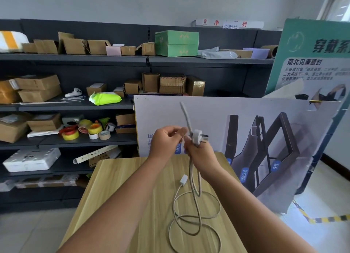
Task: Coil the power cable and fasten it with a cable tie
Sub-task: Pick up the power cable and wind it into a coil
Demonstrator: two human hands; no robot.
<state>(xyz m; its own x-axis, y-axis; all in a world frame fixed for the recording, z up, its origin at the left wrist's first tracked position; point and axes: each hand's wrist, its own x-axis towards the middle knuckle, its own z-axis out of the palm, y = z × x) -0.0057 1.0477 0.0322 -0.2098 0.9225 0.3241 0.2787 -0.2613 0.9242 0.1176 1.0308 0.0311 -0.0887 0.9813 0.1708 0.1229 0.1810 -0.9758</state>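
Head view: coiling is under way. Right hand point(203, 154) clamps the plug point(197, 137) and gathered strands; left hand point(164, 142) pinches the power cable point(197, 211), mostly loose on the worktop point(117, 195). Next, gather more loops.

Dark metal shelving point(75, 108) with cardboard boxes point(37, 87), pale wall point(132, 2), wooden table point(117, 177), leaning posters point(265, 139)

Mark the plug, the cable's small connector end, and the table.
plug point(197, 137), head view, on its white body.
connector point(183, 179), head view, on its white housing.
table point(121, 192), head view, on bare wood left of the cable.
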